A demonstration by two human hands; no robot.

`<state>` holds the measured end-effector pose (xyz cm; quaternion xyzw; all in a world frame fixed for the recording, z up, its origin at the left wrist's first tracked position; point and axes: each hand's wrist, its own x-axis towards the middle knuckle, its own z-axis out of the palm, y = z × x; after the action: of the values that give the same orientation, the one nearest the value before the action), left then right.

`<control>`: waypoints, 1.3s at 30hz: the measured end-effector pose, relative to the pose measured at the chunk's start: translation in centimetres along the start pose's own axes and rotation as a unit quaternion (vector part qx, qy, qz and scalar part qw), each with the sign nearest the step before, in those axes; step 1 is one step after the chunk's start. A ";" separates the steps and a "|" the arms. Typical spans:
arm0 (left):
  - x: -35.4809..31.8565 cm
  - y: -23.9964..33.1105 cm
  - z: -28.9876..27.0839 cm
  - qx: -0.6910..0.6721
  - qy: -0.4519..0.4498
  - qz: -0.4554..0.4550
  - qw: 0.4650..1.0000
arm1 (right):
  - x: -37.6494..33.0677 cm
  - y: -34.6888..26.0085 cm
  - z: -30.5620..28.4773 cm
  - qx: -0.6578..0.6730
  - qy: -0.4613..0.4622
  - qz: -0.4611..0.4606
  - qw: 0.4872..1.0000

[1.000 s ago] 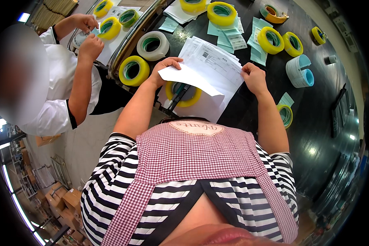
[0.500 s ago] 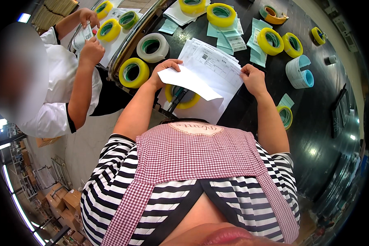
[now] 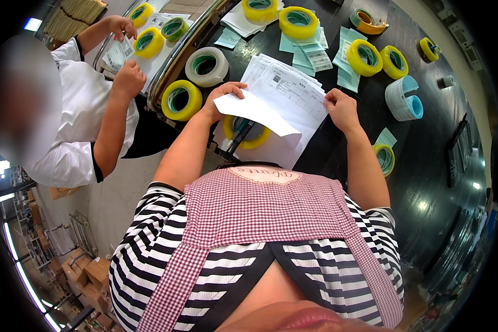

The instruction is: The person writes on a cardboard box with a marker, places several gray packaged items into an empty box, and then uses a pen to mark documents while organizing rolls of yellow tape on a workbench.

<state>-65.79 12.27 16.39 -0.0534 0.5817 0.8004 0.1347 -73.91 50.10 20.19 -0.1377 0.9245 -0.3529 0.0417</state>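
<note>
My left hand is closed on the left edge of the printed paper sheets, its thumb and fingers over a curled white flap. At the right edge of the same sheets, my right hand pinches the paper between thumb and fingers. The sheets lie in a loose, fanned stack, with printed tables and a square code facing up. Just below the flap, a yellow tape roll sits on white paper, partly covered. A dark, slim tool crosses that roll; its kind is unclear.
A clear tape roll and a yellow tape roll stand left of my left hand. Pale green label strips and more tape rolls lie farther back on the black table. A co-worker's hand is at the left.
My hands and the sheets hold almost still. The co-worker's hands at the left have moved apart, and the label between them sits lower.
</note>
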 end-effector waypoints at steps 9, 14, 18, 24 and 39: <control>-0.1 0.1 0.1 0.006 0.001 0.004 1.000 | 0.1 0.1 0.1 -0.004 -0.003 0.002 1.000; 0.0 0.0 0.0 0.007 0.001 0.005 1.000 | 0.2 0.1 0.1 -0.009 -0.006 0.001 1.000; 0.0 -0.2 -0.2 0.019 -0.004 0.014 1.000 | 0.2 0.1 0.1 -0.002 -0.007 0.006 1.000; 0.0 -0.2 -0.1 0.045 -0.011 0.036 0.998 | 0.2 0.2 0.2 -0.011 -0.002 -0.006 1.000; 0.1 -0.4 -0.3 0.050 -0.009 0.032 0.998 | 0.1 0.0 0.1 -0.006 0.000 -0.009 1.000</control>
<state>-65.84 12.09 15.91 -0.0207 0.6209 0.7749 0.1166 -73.96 50.02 20.13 -0.1457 0.9253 -0.3481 0.0376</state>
